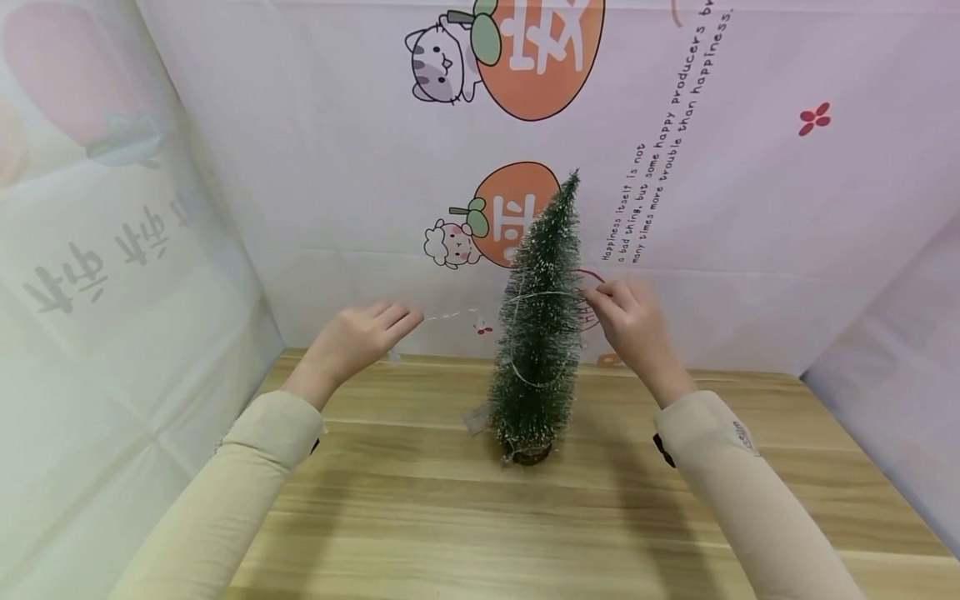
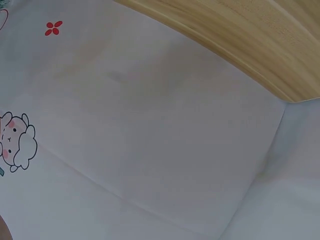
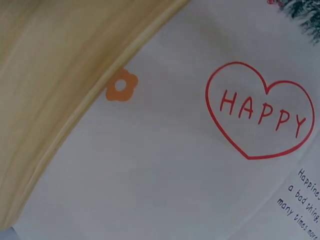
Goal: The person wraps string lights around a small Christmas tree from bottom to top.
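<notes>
A small green artificial Christmas tree with whitish tips stands upright on its round brown base. A thin pale light string loops around its branches. To the left of the tree, my left hand pinches a stretch of this string, which runs from the fingertips toward the branches. At the tree's right side, level with its middle, my right hand pinches the string close to the needles. In the right wrist view only some tree needles show, at the upper corner.
The tree stands on a wooden table. Behind it hangs a white printed cloth, with more cloth at both sides. A small translucent piece lies by the tree's lower left. The table's back edge runs just behind the tree.
</notes>
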Demonstrator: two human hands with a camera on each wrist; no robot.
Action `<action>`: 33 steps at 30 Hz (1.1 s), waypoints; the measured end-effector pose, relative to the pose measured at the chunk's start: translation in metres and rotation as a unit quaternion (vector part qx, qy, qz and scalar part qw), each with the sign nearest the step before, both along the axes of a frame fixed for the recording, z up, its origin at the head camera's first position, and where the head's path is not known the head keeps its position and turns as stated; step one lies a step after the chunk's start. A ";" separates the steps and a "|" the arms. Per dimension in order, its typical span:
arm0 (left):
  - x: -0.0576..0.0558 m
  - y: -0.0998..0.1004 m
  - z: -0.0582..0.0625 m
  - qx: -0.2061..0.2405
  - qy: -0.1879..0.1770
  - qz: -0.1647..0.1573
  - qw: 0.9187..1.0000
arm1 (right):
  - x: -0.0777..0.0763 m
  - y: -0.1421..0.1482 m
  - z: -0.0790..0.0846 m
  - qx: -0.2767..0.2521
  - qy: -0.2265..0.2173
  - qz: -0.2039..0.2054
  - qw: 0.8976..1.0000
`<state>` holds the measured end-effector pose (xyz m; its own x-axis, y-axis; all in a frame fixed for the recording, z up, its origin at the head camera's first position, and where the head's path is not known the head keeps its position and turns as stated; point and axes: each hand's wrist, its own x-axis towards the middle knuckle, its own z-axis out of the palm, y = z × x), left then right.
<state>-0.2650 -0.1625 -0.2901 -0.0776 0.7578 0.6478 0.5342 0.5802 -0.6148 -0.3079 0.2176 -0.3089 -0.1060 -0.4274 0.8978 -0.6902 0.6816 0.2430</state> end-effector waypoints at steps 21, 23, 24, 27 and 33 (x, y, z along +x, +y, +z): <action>-0.002 -0.001 -0.007 0.049 -0.013 0.007 0.999 | 0.014 -0.002 -0.013 -0.096 0.069 0.027 0.993; -0.001 -0.002 -0.010 0.033 -0.011 0.005 0.999 | 0.014 -0.001 -0.017 -0.073 0.077 0.031 0.994; -0.001 -0.003 -0.013 0.025 -0.011 0.005 1.000 | 0.013 0.000 -0.019 -0.062 0.079 0.031 0.994; 0.000 -0.006 -0.019 0.007 -0.015 0.010 1.000 | 0.013 0.001 -0.026 -0.038 0.075 0.030 0.996; 0.000 -0.010 -0.031 -0.008 -0.027 0.018 0.999 | 0.014 0.002 -0.040 -0.009 0.065 0.031 0.997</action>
